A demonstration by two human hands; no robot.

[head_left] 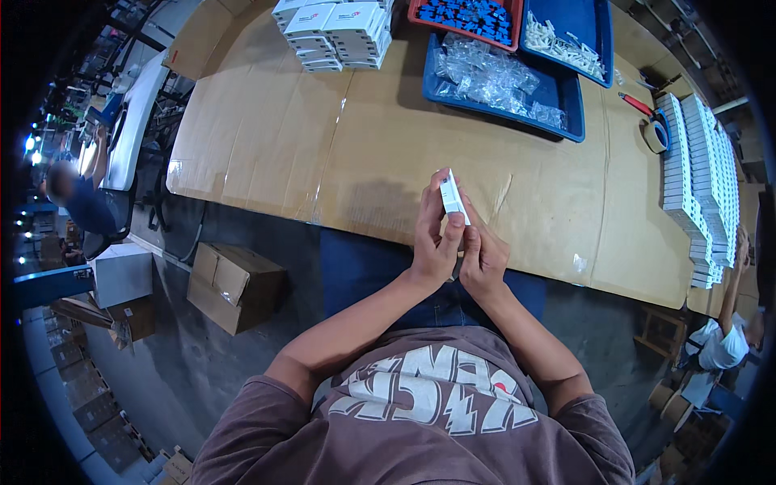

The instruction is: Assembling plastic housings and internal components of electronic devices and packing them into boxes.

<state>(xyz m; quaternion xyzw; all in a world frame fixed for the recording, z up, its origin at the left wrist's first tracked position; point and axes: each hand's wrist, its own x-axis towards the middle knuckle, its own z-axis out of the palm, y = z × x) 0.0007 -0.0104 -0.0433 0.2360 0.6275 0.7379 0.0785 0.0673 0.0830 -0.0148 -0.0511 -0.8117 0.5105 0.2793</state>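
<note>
Both my hands hold a small white box (450,196) over the near edge of the cardboard-covered table (388,153). My left hand (434,238) grips its left side, with fingers behind it and the thumb in front. At its lower right end, my right hand (483,255) is closed on it, the thumb close to the left thumb. The box stands tilted, a narrow printed side facing up. Most of its far side is hidden by my fingers.
Stacked white boxes (343,32) stand at the back left. Farther right are a red tray (517,32) of blue parts, a blue tray (575,133) of clear bags and another blue tray (610,48) of white pieces. Tape (655,137) lies beside long box stacks (683,190). People work at both sides.
</note>
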